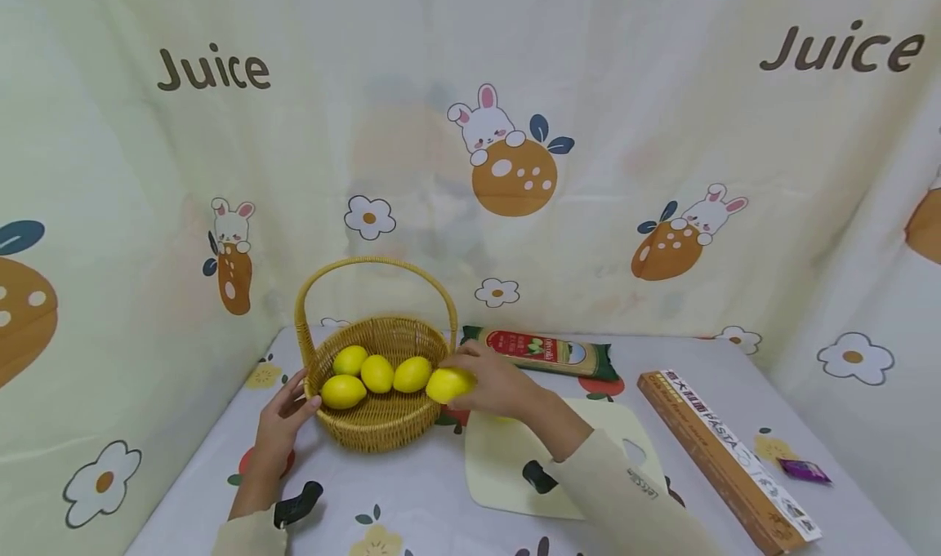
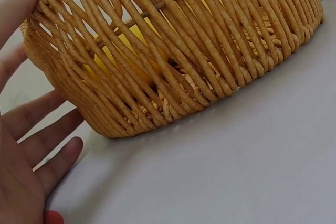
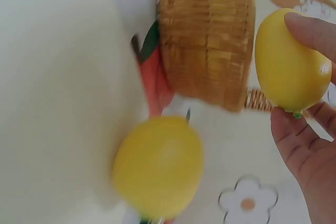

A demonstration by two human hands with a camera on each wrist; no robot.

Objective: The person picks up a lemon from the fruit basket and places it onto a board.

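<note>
A yellow wicker basket (image 1: 385, 435) with a tall arched handle stands on the table, several lemons (image 1: 377, 374) grouped inside it. My left hand (image 1: 283, 421) holds the basket at its left side, thumb at the rim and the other fingers spread along the outer wall in the left wrist view. Between the thumb and fingers of my right hand (image 1: 496, 383) is another lemon (image 3: 289, 61), held up at the basket's right rim. One more lemon (image 3: 160, 166) lies below that hand at the edge of a cream cutting board (image 1: 507, 482), mostly hidden by the hand in the head view.
Behind the right hand lies a green and red packet (image 1: 544, 352). A long pasta box (image 1: 728, 458) is right of the board, with a small purple sachet (image 1: 804, 470) beyond it. A printed curtain (image 1: 412, 148) hangs behind the table.
</note>
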